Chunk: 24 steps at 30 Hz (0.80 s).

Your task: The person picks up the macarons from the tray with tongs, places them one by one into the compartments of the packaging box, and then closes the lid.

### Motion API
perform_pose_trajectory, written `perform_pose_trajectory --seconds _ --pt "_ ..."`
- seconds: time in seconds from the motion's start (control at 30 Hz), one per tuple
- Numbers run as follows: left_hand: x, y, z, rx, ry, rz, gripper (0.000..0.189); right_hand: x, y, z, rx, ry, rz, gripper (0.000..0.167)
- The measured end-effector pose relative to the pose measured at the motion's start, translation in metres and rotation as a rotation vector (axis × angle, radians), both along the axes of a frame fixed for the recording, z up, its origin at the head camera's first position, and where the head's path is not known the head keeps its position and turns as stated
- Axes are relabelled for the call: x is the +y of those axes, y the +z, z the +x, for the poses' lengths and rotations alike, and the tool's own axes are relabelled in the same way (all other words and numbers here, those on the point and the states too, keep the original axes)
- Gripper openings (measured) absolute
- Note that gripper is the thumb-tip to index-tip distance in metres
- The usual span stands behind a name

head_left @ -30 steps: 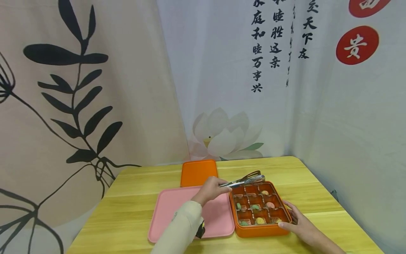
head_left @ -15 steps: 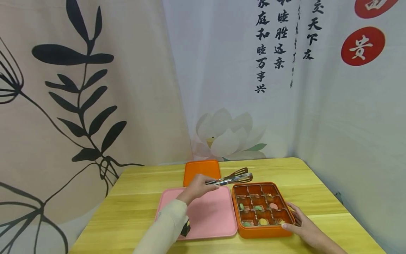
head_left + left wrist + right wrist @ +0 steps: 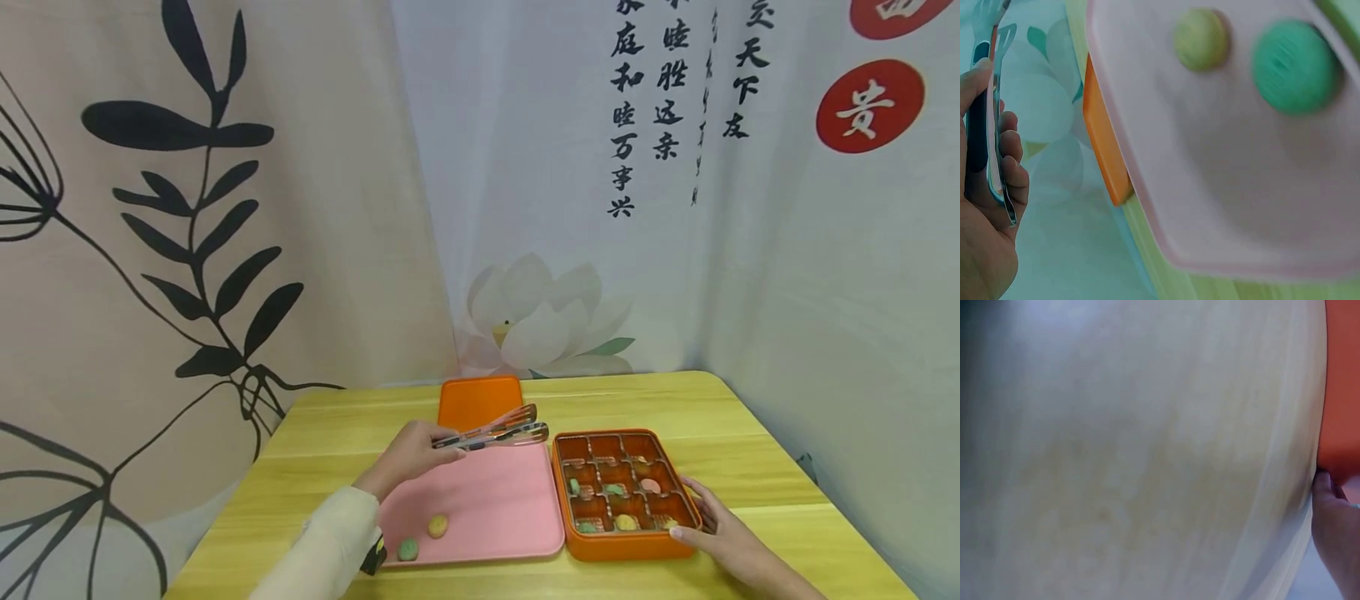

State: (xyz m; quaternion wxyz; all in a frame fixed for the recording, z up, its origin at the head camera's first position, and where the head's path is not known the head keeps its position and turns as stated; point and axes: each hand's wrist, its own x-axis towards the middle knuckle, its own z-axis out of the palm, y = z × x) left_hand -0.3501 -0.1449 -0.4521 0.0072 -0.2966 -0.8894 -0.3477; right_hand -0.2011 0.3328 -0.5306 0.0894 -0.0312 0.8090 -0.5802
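Note:
My left hand [image 3: 411, 454] holds metal tongs [image 3: 498, 434] above the back of the pink tray [image 3: 498, 512]. Nothing shows between the tong tips, which stand apart. On the tray's front left lie a yellow round piece [image 3: 438, 525] and a green round piece [image 3: 407, 549]; the left wrist view shows a pattern pressed into the green one [image 3: 1296, 67]. Right of the tray, touching or nearly so, stands an orange box [image 3: 626, 547] with a divided insert; several small green, yellow and pink pieces sit in its compartments. My right hand [image 3: 720, 533] grips the box's front right corner, thumb in front.
An orange lid [image 3: 480, 402] lies behind the tray, partly hidden by the tongs. The wooden table [image 3: 772, 467] ends at a printed curtain [image 3: 525, 208] at the back. Bare tabletop shows left of the tray and right of the box.
My left hand has moved left with the tongs, from over the box to over the tray. The yellow and green pieces on the tray have come into view. My right hand stays at the box.

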Motion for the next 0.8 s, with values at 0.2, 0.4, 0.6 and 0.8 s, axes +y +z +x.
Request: perform_pose_trajectory --seconds 0.2,0.4,0.6,0.8 --pt "-0.033 -0.003 0.013 -0.044 0.047 0.006 0.029 0.000 0.003 0.001 -0.024 -0.004 0.004 0.085" --pt "-0.067 -0.009 0.026 -0.130 0.050 0.010 0.038 -0.001 0.004 0.000 -0.042 0.009 -0.001 0.083" --pt "-0.100 -0.017 0.040 -0.221 0.018 0.024 0.037 0.000 0.003 -0.001 -0.037 0.013 -0.004 0.083" --pt "-0.123 -0.026 0.053 -0.259 0.049 0.050 0.034 0.000 0.003 0.000 -0.014 0.012 0.002 0.084"
